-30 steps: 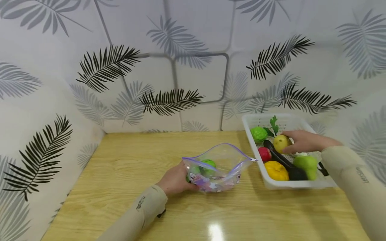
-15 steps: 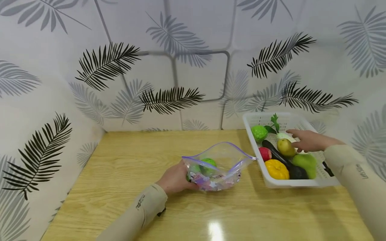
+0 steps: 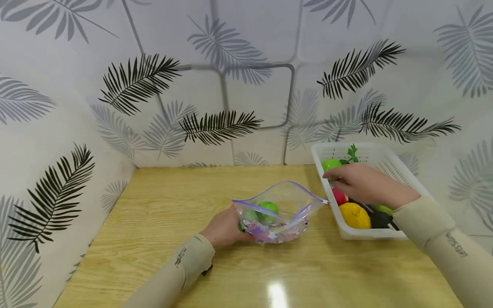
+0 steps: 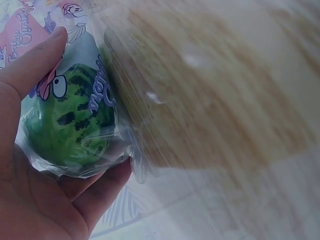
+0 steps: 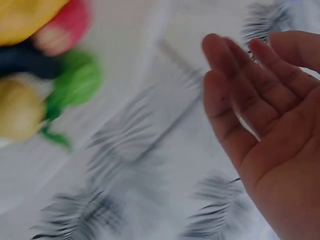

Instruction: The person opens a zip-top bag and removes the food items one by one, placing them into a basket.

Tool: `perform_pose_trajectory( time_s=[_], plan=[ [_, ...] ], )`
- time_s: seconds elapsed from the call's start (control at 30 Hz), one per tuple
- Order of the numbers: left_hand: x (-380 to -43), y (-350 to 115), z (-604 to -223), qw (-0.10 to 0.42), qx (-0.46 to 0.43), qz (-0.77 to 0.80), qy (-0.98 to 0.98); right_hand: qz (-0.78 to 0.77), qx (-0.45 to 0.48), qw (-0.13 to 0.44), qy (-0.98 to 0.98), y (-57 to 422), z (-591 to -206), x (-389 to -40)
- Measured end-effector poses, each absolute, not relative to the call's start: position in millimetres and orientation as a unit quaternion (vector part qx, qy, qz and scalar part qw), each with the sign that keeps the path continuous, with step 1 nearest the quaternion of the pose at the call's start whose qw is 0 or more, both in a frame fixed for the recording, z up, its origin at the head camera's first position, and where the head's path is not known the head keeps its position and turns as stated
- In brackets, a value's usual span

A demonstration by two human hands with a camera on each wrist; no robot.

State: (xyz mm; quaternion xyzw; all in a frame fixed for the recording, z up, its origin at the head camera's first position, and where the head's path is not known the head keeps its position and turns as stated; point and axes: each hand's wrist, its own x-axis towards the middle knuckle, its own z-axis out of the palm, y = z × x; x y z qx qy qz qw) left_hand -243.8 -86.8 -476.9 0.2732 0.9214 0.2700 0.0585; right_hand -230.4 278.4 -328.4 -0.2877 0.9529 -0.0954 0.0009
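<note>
My left hand (image 3: 225, 229) grips the side of a clear zip bag (image 3: 277, 234), whose purple-edged mouth gapes. In the left wrist view, the thumb and fingers curl round the bag and a small toy watermelon (image 4: 70, 125) inside it. Another green round thing (image 3: 268, 208) shows through the plastic. Over the white basket (image 3: 369, 234) hovers my right hand (image 3: 362, 184), holding nothing, its fingers loosely bent near a bumpy green fruit (image 3: 331, 164). The right wrist view shows the bare palm, with a yellow round fruit (image 5: 20, 107) in the basket, hidden by the hand in the head view.
Inside the basket also lie a yellow pumpkin (image 3: 355, 215), a red piece (image 3: 340, 196), a dark eggplant (image 3: 381, 220) and a leafy sprig (image 3: 352, 152). A wooden table (image 3: 173, 192) carries everything. Leaf-patterned cloth (image 3: 246, 85) stands behind it.
My right hand was on the yellow round fruit in the basket, let go of it, and has moved left toward the bumpy green fruit. The left hand and bag have stayed put.
</note>
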Motion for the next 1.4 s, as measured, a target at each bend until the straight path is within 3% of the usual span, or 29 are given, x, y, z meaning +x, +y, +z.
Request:
perform_pose_trajectory(
  time_s=[0.2,0.53,0.77,1.1,1.4],
  plan=[
    [-244.4,-86.8,-476.6,0.055,0.282,0.264,0.921,-0.102,-0.412,-0.021,0.905,215.5,-325.6,-206.7],
    [-240.5,-87.7,-476.8,0.063,0.275,0.264,0.923,0.005,-0.435,0.075,0.897,160.6,-370.4,-223.9],
    [-239.5,-86.9,-477.7,0.062,0.276,0.238,0.929,0.050,-0.411,0.101,0.905,148.4,-390.3,-238.2],
    [-239.7,-88.8,-475.4,0.061,0.279,0.218,0.933,0.038,-0.443,0.049,0.894,142.0,-407.8,-248.3],
    [-240.0,-89.7,-477.6,0.058,0.283,0.218,0.932,0.020,-0.450,0.046,0.892,139.0,-410.4,-246.4]
  ],
)
